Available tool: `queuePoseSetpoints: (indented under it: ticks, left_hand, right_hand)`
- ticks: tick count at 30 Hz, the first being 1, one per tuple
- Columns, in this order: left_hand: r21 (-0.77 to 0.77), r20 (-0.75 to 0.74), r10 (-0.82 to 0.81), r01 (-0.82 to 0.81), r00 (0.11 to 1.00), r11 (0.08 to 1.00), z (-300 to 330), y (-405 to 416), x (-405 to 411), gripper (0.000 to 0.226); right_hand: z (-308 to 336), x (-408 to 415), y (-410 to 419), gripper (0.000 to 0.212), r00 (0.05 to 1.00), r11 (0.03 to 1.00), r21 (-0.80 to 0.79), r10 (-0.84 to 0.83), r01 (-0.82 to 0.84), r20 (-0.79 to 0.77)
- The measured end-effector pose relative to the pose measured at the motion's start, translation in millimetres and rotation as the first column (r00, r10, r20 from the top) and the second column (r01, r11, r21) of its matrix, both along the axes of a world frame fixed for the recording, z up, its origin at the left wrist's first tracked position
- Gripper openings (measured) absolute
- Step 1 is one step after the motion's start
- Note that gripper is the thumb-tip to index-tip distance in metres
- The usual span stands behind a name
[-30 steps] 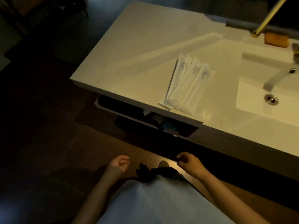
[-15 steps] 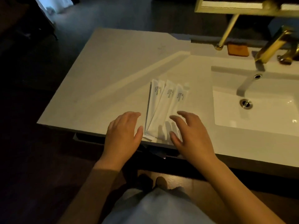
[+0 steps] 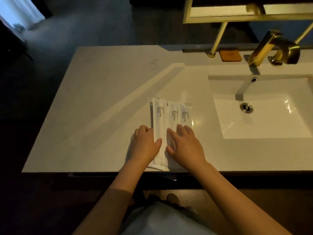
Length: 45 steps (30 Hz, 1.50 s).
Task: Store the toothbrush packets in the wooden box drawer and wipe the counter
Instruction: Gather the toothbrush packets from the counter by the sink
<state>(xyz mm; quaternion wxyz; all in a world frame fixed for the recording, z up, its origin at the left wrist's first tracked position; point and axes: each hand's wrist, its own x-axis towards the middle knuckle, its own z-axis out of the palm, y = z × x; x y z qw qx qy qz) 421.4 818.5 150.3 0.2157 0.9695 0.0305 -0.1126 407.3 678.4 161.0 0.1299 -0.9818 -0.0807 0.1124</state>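
Several white toothbrush packets (image 3: 171, 116), printed "BRUSHING TEETH", lie side by side on the white counter (image 3: 101, 107) near its front edge. My left hand (image 3: 144, 145) rests flat at their left side, thumb over the leftmost packet. My right hand (image 3: 186, 145) lies flat on the right packets, fingers spread, covering their lower halves. Neither hand grips a packet. A dark drawer edge (image 3: 122, 175) shows just under the counter's front; its inside is hidden.
A white sink basin (image 3: 264, 116) with a drain is set into the counter at the right, with a gold tap (image 3: 271, 48) behind it. An orange-brown pad (image 3: 230, 55) lies at the back. A gold-framed shelf hangs above. Dark floor lies left.
Both hands rose from below the counter onto it and now press flat on and beside the packets. The packets now lie straighter and closer together. My view moved closer.
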Motion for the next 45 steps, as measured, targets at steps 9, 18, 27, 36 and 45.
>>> queuePoseSetpoints:
  ticks: [9,18,27,36,45]
  left_hand:
    - [-0.459,-0.347,0.152,-0.308,0.926,0.833,12,-11,12,0.037]
    - [-0.559,-0.517,0.187,-0.496,0.835,0.664,12,0,7,0.026]
    - [-0.55,-0.427,0.178,-0.411,0.886,0.727,14,-8,-4,0.018]
    - [-0.588,-0.408,0.219,-0.438,0.886,0.68,14,-13,-13,0.045]
    - [-0.671,-0.51,0.15,-0.501,0.847,0.547,10,-6,-15,0.024]
  right_hand:
    - [-2,-6,-3,0.056,0.977,0.897,0.39,-0.21,0.21,-0.043]
    - [-9,2,-32,0.042,0.842,0.765,0.378,-0.535,0.521,-0.077]
    - [-7,4,-3,0.034,0.811,0.679,0.447,-0.52,0.583,-0.268]
    - [-19,4,6,0.033,0.817,0.701,0.421,-0.514,0.575,-0.261]
    - [9,-8,-13,0.038,0.73,0.352,0.641,-0.385,0.682,-0.564]
